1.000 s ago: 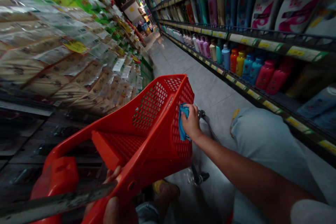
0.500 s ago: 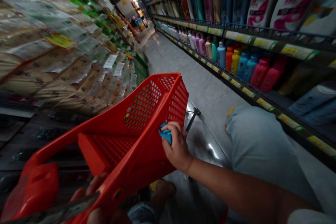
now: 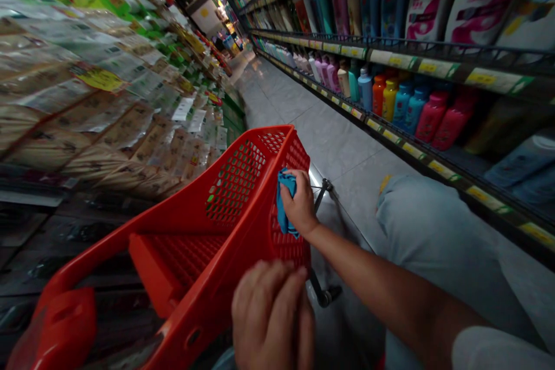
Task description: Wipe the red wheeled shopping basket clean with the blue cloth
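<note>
A red plastic shopping cart (image 3: 243, 254) with perforated walls stands tilted across the view. My right hand (image 3: 303, 205) is closed on a folded blue cloth (image 3: 284, 208) and presses it against the outside of the cart's near side wall, towards the front end. Smeared by motion, my left hand (image 3: 271, 312) is raised in front of the same side, nearer to me, its fingers bent. Its palm side is hidden, so whether it holds anything does not show. Below the cart, a leg with a caster wheel (image 3: 325, 298) is visible.
Shelves (image 3: 433, 63) of shampoo and colourful bottles (image 3: 403, 104) line the right. Stacked bagged goods (image 3: 95, 121) rise close on the left. Tiled floor (image 3: 299, 101) runs along the aisle between them. My bent knee (image 3: 420, 225) is at the right, near the lowest shelf.
My left hand has let go of the cart's near edge and moved right and up. My right hand has slid the cloth slightly up and forward along the side; more of the cloth shows.
</note>
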Demonstrator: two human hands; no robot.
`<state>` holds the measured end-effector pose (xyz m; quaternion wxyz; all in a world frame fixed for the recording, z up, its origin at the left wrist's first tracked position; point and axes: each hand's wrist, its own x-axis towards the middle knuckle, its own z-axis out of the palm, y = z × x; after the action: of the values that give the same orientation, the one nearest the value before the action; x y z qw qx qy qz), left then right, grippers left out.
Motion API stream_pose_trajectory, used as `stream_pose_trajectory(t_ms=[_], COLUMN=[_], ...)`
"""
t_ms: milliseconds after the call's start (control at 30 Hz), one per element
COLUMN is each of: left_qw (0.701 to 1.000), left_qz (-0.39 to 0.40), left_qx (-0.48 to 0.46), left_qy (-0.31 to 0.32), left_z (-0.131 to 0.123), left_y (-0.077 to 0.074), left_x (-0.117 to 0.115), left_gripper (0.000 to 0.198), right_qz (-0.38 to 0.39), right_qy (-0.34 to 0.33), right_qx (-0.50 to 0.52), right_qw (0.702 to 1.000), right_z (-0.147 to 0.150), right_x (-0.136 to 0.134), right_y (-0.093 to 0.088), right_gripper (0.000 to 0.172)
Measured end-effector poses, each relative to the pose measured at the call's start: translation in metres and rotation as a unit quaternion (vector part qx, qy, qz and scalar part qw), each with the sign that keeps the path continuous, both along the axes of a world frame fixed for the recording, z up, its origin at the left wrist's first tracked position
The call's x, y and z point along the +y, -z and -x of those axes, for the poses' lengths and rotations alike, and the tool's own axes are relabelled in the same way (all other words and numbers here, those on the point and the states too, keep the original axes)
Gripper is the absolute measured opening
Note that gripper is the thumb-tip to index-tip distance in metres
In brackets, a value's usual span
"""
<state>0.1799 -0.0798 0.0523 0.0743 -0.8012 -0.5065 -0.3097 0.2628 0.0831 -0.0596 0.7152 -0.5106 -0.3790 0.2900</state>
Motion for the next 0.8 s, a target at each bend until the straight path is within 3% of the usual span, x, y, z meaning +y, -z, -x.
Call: stream_pose_trajectory(t_ms=[33, 67, 133, 167, 233, 267, 367, 433, 500, 567, 633, 700, 800], left_qw=[0.995, 0.990, 0.966, 0.935, 0.880, 0.862, 0.845, 0.834, 0.820, 0.807, 0.797, 0.791, 0.790], left_qz=[0.032, 0.043, 0.088, 0.149, 0.232, 0.256, 0.274, 0.283, 0.287, 0.283, 0.280, 0.281, 0.284], left_qx=[0.089, 0.133, 0.216, 0.269, 0.328, 0.344, 0.368, 0.385, 0.412, 0.440, 0.458, 0.467, 0.469], left_qy=[0.028, 0.005, -0.111, -0.178, -0.255, -0.271, -0.275, -0.275, -0.273, -0.274, -0.276, -0.277, -0.276], left_z=[-0.007, -0.014, -0.028, -0.034, -0.042, -0.044, -0.043, -0.039, -0.036, -0.032, -0.028, -0.023, -0.017], left_y=[-0.013, -0.025, -0.045, -0.051, -0.055, -0.054, -0.049, -0.049, -0.050, -0.050, -0.049, -0.047, -0.045], left_x=[0.026, 0.053, 0.101, 0.119, 0.140, 0.145, 0.146, 0.146, 0.148, 0.150, 0.151, 0.150, 0.146], left_gripper=[0.027, 0.033, 0.048, 0.053, 0.049, 0.048, 0.047, 0.045, 0.042, 0.041, 0.039, 0.035, 0.030], right_qz=[0.041, 0.089, 0.171, 0.192, 0.167, 0.128, -0.031, -0.086, -0.049, 0.049, 0.128, 0.107, -0.047], right_qy=[0.001, -0.001, -0.008, -0.008, -0.002, 0.004, 0.029, 0.046, 0.058, 0.069, 0.079, 0.085, 0.069], right_qx=[0.016, 0.037, 0.075, 0.085, 0.079, 0.067, -0.001, -0.036, -0.028, 0.015, 0.053, 0.050, -0.015], right_qw=[0.999, 0.995, 0.982, 0.978, 0.983, 0.989, 0.999, 0.995, 0.997, 0.996, 0.987, 0.989, 0.996], right_z=[0.001, 0.003, 0.003, 0.002, -0.002, -0.004, -0.007, -0.004, 0.000, 0.001, -0.003, -0.010, -0.020], right_x=[0.000, 0.001, 0.008, 0.014, 0.031, 0.040, 0.058, 0.061, 0.061, 0.066, 0.078, 0.093, 0.107], right_y=[0.012, 0.027, 0.048, 0.052, 0.042, 0.031, 0.003, 0.008, 0.032, 0.058, 0.068, 0.056, 0.025], right_gripper=[0.027, 0.027, 0.024, 0.023, 0.023, 0.024, 0.027, 0.027, 0.029, 0.030, 0.028, 0.026, 0.029])
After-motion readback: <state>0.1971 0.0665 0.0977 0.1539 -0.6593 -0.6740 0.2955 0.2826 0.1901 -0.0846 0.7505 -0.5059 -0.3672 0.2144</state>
